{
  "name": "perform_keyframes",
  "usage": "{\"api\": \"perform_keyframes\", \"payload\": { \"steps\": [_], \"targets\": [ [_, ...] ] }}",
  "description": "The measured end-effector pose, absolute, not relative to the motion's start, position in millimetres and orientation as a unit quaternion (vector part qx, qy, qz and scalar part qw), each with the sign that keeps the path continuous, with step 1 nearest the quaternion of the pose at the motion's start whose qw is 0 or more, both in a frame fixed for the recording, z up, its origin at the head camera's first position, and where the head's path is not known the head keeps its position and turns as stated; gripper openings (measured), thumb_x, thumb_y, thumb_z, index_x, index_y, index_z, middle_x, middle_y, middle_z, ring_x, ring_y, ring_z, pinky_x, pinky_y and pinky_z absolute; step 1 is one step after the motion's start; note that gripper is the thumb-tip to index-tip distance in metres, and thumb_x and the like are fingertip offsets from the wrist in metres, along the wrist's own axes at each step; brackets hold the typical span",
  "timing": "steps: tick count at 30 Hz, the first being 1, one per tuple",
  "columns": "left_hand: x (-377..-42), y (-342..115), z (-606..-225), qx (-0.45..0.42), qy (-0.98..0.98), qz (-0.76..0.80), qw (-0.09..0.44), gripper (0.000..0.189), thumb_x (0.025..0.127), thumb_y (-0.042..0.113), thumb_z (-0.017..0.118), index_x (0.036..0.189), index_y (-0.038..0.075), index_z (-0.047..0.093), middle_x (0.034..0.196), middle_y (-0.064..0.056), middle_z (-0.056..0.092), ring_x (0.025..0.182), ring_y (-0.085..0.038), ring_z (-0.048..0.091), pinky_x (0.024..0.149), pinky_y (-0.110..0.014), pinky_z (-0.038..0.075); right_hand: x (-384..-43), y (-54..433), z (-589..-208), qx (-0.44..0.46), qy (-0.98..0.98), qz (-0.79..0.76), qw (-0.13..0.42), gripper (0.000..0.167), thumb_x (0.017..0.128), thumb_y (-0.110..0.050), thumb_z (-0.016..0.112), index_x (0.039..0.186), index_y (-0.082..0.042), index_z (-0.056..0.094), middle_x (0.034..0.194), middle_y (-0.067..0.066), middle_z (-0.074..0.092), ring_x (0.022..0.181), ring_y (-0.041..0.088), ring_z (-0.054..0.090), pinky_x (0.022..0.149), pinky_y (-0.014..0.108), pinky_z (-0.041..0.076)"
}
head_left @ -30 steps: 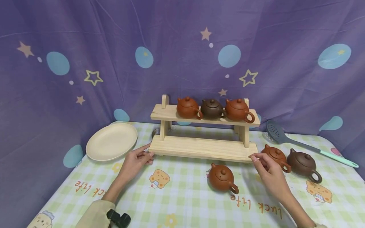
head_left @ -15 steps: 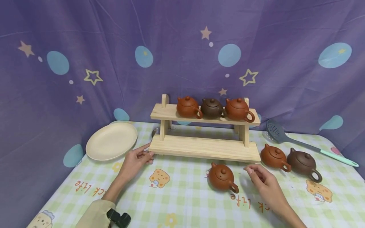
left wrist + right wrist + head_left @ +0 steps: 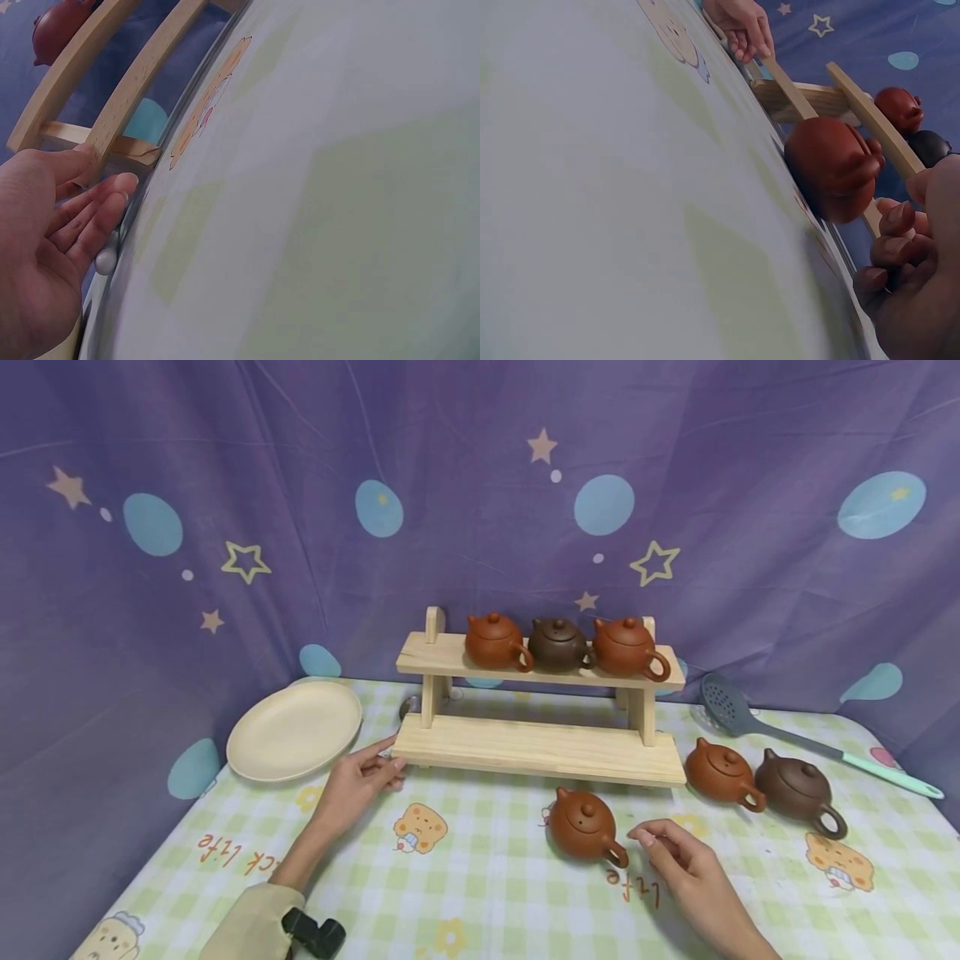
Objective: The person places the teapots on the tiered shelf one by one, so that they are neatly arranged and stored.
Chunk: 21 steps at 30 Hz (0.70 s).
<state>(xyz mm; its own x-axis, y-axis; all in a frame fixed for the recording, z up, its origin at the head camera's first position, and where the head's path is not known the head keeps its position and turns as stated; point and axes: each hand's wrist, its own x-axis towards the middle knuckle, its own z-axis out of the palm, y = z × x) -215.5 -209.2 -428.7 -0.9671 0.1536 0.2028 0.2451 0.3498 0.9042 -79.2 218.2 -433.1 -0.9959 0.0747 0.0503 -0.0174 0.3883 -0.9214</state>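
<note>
The right hand (image 3: 686, 867) has left the wooden stand (image 3: 536, 746) — fingers now loosely bent, gripping nothing, just beside the red-brown teapot (image 3: 581, 828) on the desk (image 3: 495, 893) off the stand's front edge — so only the left hand (image 3: 356, 783), pinching its front left corner, seems to steady it.

Purple curtain (image 3: 480, 410) behind, blue ovals (image 3: 603, 505), stars (image 3: 542, 446); green-white checked tablecloth (image 3: 510, 910), cartoon prints (image 3: 420, 828), yellow flowers (image 3: 450, 937), orange lettering (image 3: 216, 850).

A lidded, reddish-brown teapot (image 3: 581, 828) rests on its base in front of the right half of an upright, two-tier wooden shelf (image 3: 536, 747), its spout angled back toward the pale lower board, its looped handle toward the near right.
</note>
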Motion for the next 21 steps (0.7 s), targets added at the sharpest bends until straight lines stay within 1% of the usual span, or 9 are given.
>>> {"api": "perform_keyframes", "payload": {
  "steps": [3,8,10,14,21],
  "targets": [
    [-215.3,-209.1,-428.5,-0.122,-0.820,-0.558,0.040,0.054,0.102,0.016,0.069,0.148,-0.005,0.051,0.096,-0.020,0.074,0.078,-0.025,0.076,0.075,-0.030,0.065,-77.4,215.6,-433.5,-0.023,-0.825,0.564,0.022,0.024,0.110,-0.023,0.056,0.117,-0.005,0.070,0.070,0.002,0.050,0.059,0.017,0.048,0.050,0.029,0.043],
    [-215.2,-209.3,-428.3,-0.119,-0.821,-0.557,0.039,0.053,0.103,0.016,0.069,0.149,-0.005,0.051,0.096,-0.020,0.074,0.077,-0.024,0.075,0.075,-0.030,0.065,-75.3,212.2,-432.3,-0.036,-0.812,0.583,-0.021,0.026,0.110,-0.024,0.056,0.119,-0.002,0.068,0.070,0.005,0.053,0.057,0.016,0.048,0.046,0.030,0.046],
    [-215.1,-209.2,-428.1,-0.118,-0.822,-0.556,0.040,0.054,0.102,0.016,0.069,0.149,-0.005,0.051,0.096,-0.020,0.074,0.077,-0.024,0.076,0.075,-0.029,0.065,-74.8,211.4,-432.3,-0.039,-0.808,0.588,-0.030,0.026,0.110,-0.024,0.056,0.119,-0.002,0.067,0.070,0.005,0.053,0.055,0.016,0.048,0.045,0.030,0.047],
    [-214.2,-208.8,-427.2,-0.119,-0.822,-0.555,0.039,0.054,0.102,0.016,0.069,0.148,-0.005,0.051,0.096,-0.020,0.074,0.077,-0.024,0.076,0.075,-0.029,0.065,-75.0,210.1,-433.3,-0.036,-0.805,0.592,-0.036,0.028,0.110,-0.024,0.056,0.119,-0.001,0.067,0.069,0.005,0.051,0.055,0.015,0.046,0.046,0.029,0.045],
    [-213.5,-208.8,-425.8,-0.121,-0.820,-0.559,0.033,0.053,0.103,0.016,0.069,0.148,-0.005,0.051,0.097,-0.021,0.074,0.079,-0.026,0.076,0.076,-0.030,0.065,-75.4,210.6,-434.8,-0.023,-0.797,0.600,-0.074,0.039,0.110,-0.033,0.054,0.125,0.002,0.065,0.067,0.003,0.047,0.053,0.013,0.041,0.047,0.031,0.044]
  ]
}}
